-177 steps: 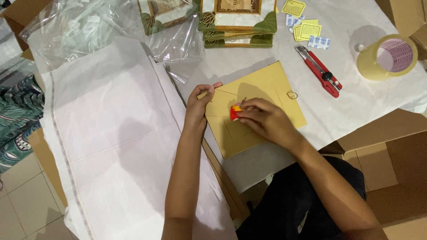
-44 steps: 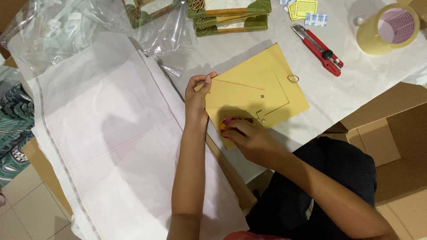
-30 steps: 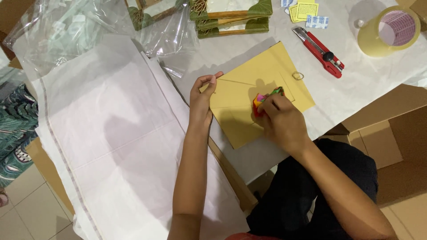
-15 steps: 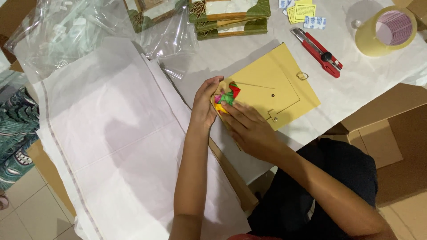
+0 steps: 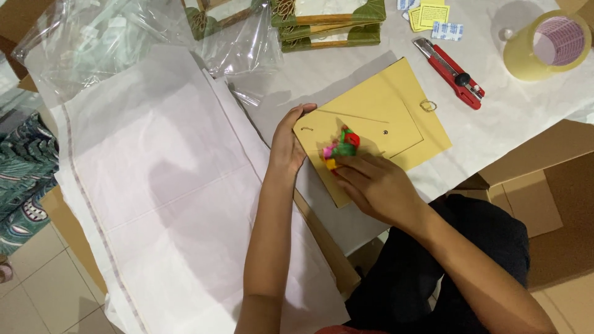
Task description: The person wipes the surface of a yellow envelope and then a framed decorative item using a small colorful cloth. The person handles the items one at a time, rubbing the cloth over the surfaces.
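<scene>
A large white sheet (image 5: 167, 185) is spread left of the yellow backing board (image 5: 377, 124), which looks light, stiff and best gripped at its edges. The board's left corner is steadied by the left hand (image 5: 288, 145), fingers pressed together. A small multicoloured tool (image 5: 340, 147), probably light, is pinched on the board by the right hand (image 5: 377, 188). Beyond the board, a tape roll (image 5: 547, 52) and red cutter (image 5: 448, 71) lie clear.

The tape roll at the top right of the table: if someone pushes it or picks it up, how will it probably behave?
The tape roll lies flat on its side face, so a push would probably slide it on the white paper, not roll it. Set on its edge, its round shape would likely roll. It looks thick and rigid, so it should keep its shape when lifted, with the open core giving an easy grip.
</scene>
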